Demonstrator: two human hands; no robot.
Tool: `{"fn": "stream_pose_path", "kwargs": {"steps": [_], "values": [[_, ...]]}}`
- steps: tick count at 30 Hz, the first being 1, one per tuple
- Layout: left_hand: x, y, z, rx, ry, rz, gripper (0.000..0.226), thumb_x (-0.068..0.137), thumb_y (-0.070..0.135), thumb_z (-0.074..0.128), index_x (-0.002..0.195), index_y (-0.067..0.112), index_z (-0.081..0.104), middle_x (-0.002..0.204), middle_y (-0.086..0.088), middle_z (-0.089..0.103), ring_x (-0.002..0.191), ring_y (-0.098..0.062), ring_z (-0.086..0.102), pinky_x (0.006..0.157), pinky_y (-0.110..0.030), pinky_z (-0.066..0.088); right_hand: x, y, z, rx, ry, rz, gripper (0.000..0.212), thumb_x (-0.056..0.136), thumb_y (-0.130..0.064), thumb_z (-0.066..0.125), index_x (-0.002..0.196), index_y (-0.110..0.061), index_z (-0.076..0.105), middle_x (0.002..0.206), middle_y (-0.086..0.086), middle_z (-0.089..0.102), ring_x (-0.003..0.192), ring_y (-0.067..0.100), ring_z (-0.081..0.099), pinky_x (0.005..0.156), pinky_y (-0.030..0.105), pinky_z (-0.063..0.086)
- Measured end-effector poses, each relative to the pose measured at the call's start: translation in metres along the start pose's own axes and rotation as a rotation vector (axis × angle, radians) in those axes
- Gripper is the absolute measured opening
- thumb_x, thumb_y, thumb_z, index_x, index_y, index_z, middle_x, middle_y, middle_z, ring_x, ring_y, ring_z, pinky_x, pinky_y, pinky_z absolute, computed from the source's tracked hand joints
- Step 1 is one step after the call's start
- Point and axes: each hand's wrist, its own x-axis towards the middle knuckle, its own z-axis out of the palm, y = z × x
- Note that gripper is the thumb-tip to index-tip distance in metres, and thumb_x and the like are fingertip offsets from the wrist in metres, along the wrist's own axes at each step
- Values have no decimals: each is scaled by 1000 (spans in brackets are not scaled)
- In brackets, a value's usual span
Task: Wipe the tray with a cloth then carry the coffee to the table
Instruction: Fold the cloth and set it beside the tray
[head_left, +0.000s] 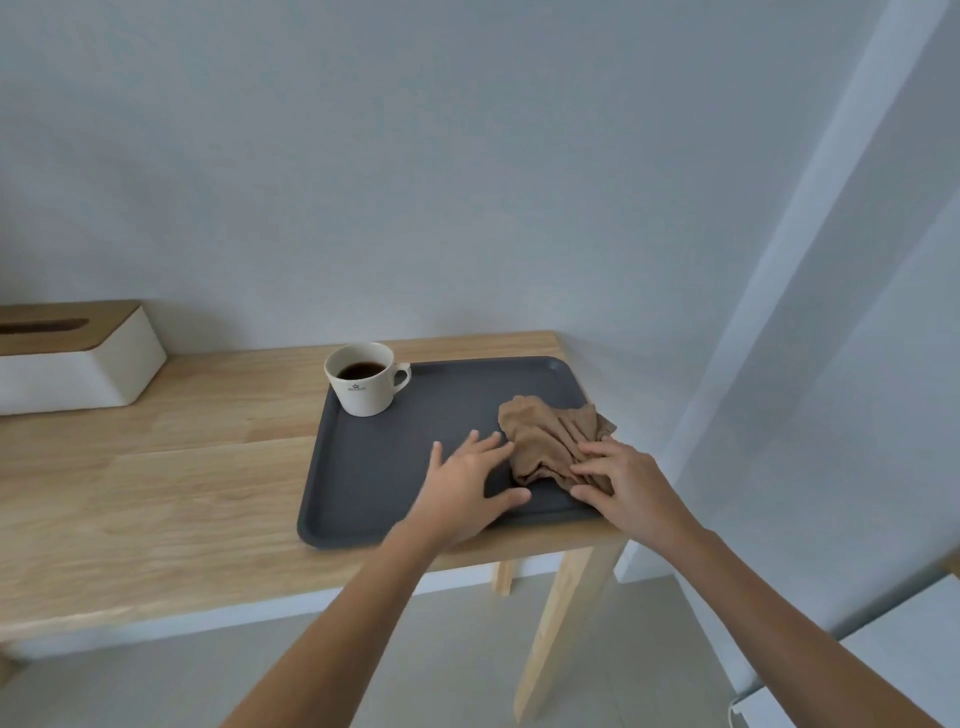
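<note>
A dark grey tray (384, 467) lies on the right end of a wooden table (156, 493). A white cup of coffee (363, 382) stands in the tray's far left corner, handle to the right. A crumpled brown cloth (550, 436) lies on the tray's right side. My right hand (623, 483) rests on the cloth's near right edge, fingers curled into the fabric. My left hand (467, 488) lies flat on the tray just left of the cloth, fingers spread, its fingertips touching the cloth's edge.
A white tissue box with a wooden lid (72, 358) stands at the table's far left against the wall. The table's right edge lies just beyond the tray. A white surface (914, 649) shows at the lower right.
</note>
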Motion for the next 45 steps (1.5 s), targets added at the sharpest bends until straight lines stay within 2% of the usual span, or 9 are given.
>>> {"fn": "stream_pose_path", "kwargs": {"steps": [6, 10, 15, 19, 29, 36, 39, 42, 45], "values": [[32, 21, -3, 77, 224, 60, 24, 90, 37, 56, 105, 26, 71, 109, 1, 72, 108, -22, 61, 112, -46, 25, 23, -3, -13, 14, 19, -3, 12, 93, -14, 53, 87, -17, 63, 90, 2, 65, 85, 20, 60, 72, 28, 46], [51, 32, -53, 29, 331, 129, 22, 93, 33, 50, 95, 14, 62, 86, -10, 71, 84, -34, 63, 74, -39, 47, 53, -18, -42, 170, 71, 60, 11, 99, -16, 42, 92, -20, 49, 86, 2, 57, 76, 21, 53, 55, 24, 31], [61, 42, -130, -81, 403, 184, 23, 95, 29, 49, 95, 12, 64, 84, -4, 68, 83, -26, 62, 70, -37, 48, 92, -58, -78, 294, 190, -24, 24, 101, -26, 35, 103, -12, 54, 92, 8, 62, 85, 24, 57, 70, 30, 37], [34, 24, -185, -117, 413, 191, 24, 95, 28, 51, 95, 12, 69, 80, -3, 67, 80, -22, 62, 71, -31, 47, 101, -102, -105, 359, 11, -194, 34, 85, -50, 61, 104, -21, 61, 90, -1, 68, 82, 14, 63, 74, 29, 47], [-75, -107, -258, -210, 421, -73, 18, 93, 29, 57, 84, 20, 69, 65, 10, 64, 61, -8, 57, 69, -26, 46, 153, -227, -63, 381, -262, -408, 15, 83, -16, 73, 96, -10, 73, 89, 9, 76, 88, 23, 72, 88, 35, 54], [-109, -201, -256, -309, 578, -313, 22, 91, 30, 61, 90, 10, 72, 76, -3, 62, 65, -7, 53, 68, -26, 42, 178, -309, 23, 291, -149, -446, 22, 88, -15, 64, 107, -5, 71, 106, 12, 73, 102, 23, 66, 94, 28, 47], [-131, -218, -243, -396, 630, -300, 14, 90, 25, 63, 92, 16, 74, 87, 1, 70, 81, -8, 60, 80, -29, 45, 157, -319, 48, 314, -129, -521, 21, 91, -13, 60, 107, -4, 71, 90, 9, 75, 82, 25, 68, 79, 18, 48], [-163, -235, -223, -398, 448, -351, 17, 84, 24, 70, 99, 20, 76, 115, 6, 69, 109, -8, 60, 99, -30, 43, 125, -312, 70, 253, -299, -623, 26, 92, -18, 61, 115, -7, 68, 86, -2, 69, 68, 3, 60, 69, 8, 43], [-191, -254, -198, -278, 64, -475, 26, 77, 31, 76, 101, 41, 73, 130, 20, 56, 123, -4, 49, 109, -37, 34, 105, -297, 100, 125, -652, -661, 46, 92, -40, 57, 129, -13, 59, 127, 1, 65, 111, 7, 59, 99, 19, 41]]}}
